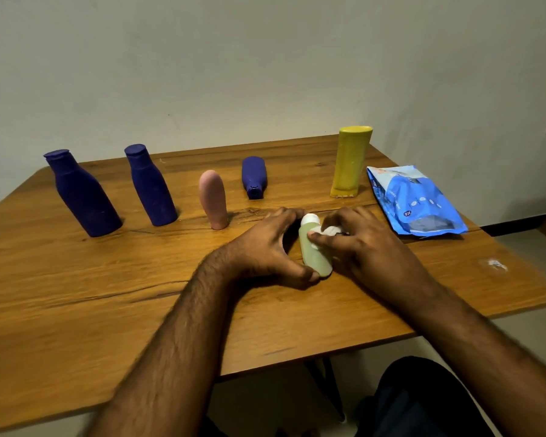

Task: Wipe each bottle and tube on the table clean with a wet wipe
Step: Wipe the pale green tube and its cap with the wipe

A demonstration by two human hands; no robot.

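Centre of the wooden table [76, 310], and the small pale green bottle [316, 253] with its white cap [310, 219] stands between both hands, cap pointing to twelve o'clock. The left hand [265, 247] comes in from seven o'clock, fingers curled over the cap end and thumb pressed at the base – a firm grip on the bottle. The right hand [360, 247], from four o'clock, has its fingers bunched round a crumpled white wet wipe [330, 231], thumb pressing it onto the bottle's side just below the cap.

Round the back, from ten o'clock across: two tall dark blue bottles [82, 197] [150, 187] upright, then a pink tube [213, 200] on end at eleven. At twelve a smaller dark blue bottle [253, 176] – lying down or standing on its cap, hard to say. At one o'clock the yellow tube [350, 162] stands cap-down, and beside it at two the blue wipes pack [413, 203] lies flat near the table's right edge
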